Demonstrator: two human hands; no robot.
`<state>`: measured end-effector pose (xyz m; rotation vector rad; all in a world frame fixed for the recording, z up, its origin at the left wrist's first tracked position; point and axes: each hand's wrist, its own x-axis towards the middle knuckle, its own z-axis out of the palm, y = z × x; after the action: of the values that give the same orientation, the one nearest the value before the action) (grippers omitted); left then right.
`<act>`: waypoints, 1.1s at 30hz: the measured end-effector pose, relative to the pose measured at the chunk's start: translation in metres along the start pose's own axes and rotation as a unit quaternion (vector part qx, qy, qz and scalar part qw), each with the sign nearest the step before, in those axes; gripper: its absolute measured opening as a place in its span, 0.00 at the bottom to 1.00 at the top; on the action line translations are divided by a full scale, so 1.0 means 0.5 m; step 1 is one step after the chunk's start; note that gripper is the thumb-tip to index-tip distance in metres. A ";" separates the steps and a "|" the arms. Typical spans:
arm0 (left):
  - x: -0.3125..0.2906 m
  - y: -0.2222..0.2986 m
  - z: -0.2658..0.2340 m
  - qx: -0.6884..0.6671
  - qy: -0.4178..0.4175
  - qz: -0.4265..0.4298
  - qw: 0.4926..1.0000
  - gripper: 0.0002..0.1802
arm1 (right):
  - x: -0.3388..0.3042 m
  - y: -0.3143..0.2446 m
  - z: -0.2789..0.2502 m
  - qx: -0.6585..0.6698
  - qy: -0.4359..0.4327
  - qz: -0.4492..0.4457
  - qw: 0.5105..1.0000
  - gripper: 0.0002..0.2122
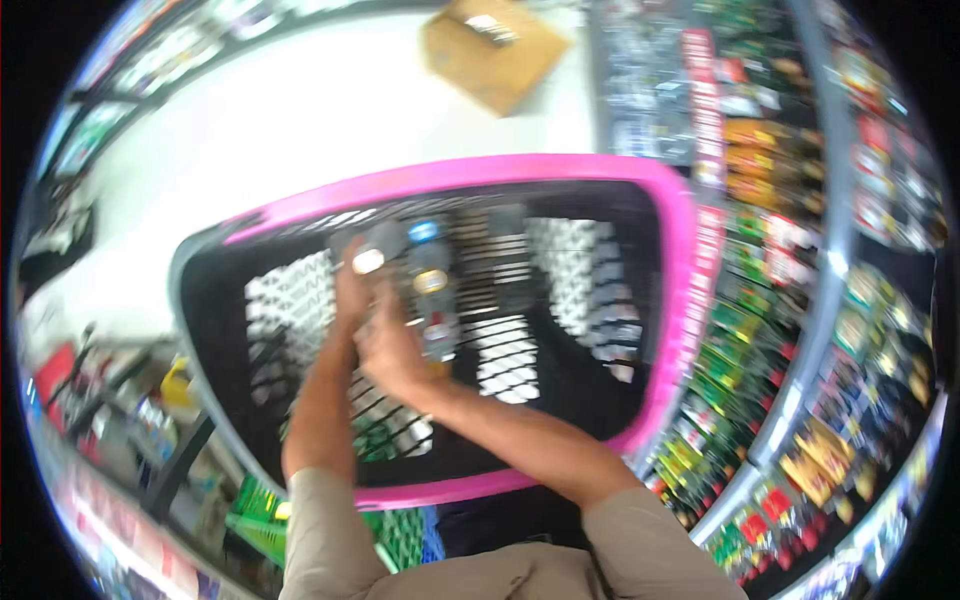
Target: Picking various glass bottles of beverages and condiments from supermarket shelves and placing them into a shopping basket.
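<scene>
Reaches down with both hands into a black lattice basket with a mostly pink rim, greyish along the left. Has the left hand just beside, possibly touching, a pale-topped item (too blurred by motion to settle contact). Has the right hand slightly nearer the body, close against the left, with fingers bent. Cannot tell the grip of either: wide, narrow or closed on something. To the right of the hands, still inside the basket, note a blue-topped bottle and, just nearer the body, a yellow-topped bottle. Beyond the far rim, record a brown cardboard box on the white floor. Along the right, log shelving filled with rows of packed goods, including orange-labelled bottles. At lower left, outside the basket, note a green crate.
</scene>
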<state>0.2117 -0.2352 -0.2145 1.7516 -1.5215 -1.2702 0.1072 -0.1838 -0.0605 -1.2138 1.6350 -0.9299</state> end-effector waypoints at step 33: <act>-0.425 0.473 -0.058 -0.195 0.031 0.034 0.980 0.13 | -0.226 -0.158 -0.846 0.153 0.126 0.051 0.979 0.11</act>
<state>0.1334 -0.1009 0.0644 1.4589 -1.1889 -1.3578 -0.2486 -0.0659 0.1794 -0.8212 1.6561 -1.2564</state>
